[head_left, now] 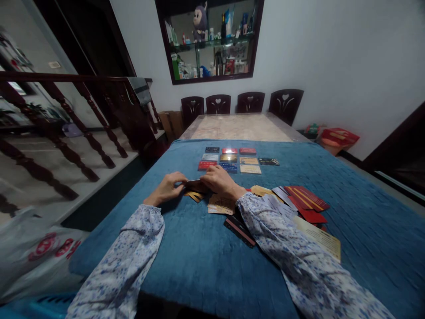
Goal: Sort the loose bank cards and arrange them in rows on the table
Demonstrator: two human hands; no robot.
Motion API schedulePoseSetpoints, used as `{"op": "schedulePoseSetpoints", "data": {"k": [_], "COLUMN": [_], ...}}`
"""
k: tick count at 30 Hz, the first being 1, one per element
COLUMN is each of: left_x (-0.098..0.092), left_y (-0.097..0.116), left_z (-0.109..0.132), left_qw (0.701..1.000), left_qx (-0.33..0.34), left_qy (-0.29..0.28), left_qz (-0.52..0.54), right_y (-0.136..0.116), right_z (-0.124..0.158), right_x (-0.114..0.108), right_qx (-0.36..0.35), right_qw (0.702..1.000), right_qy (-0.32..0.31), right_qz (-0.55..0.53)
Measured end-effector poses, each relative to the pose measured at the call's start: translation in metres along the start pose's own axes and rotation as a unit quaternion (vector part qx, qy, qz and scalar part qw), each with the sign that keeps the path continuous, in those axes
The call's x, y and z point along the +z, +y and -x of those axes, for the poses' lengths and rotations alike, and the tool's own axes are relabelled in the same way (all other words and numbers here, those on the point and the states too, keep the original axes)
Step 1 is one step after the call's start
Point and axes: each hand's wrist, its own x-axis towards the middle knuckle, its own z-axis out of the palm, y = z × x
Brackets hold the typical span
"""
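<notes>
Over the blue cloth, my left hand (171, 186) and my right hand (219, 179) close from both sides on a thin stack of cards (193, 182), its edge towards me. The face of this stack is mostly hidden. Just beneath lie black-and-gold cards (195, 196). A fanned pile of tan cards (219, 205) sits below my right wrist, and black cards with a brownish stripe (239, 231) lie nearer me. Beyond my hands are rows of cards, among them a red card (206, 165), a blue card (229, 168) and a cream card (250, 169).
Loose red cards (307, 199) and a cream sheet (320, 239) lie right of my right forearm. The blue cloth (186, 248) covers the near part of the table. Dark chairs (250, 103) stand at the far end; a railing (66, 79) and plastic bags (43, 252) are on the left.
</notes>
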Motion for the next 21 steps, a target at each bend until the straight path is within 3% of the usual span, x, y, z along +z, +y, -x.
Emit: {"op": "schedulePoseSetpoints", "data": {"k": [21], "left_x": [0.013], "left_y": [-0.003], "left_z": [0.0], "left_qw": [0.997], "left_qx": [-0.068], "left_qy": [0.043], "left_qz": [0.019], "right_y": [-0.008], "right_z": [0.004], "right_x": [0.005], "right_qx": [0.112], "right_qw": [0.993], "right_qy": [-0.006], "right_qz": [-0.037]}}
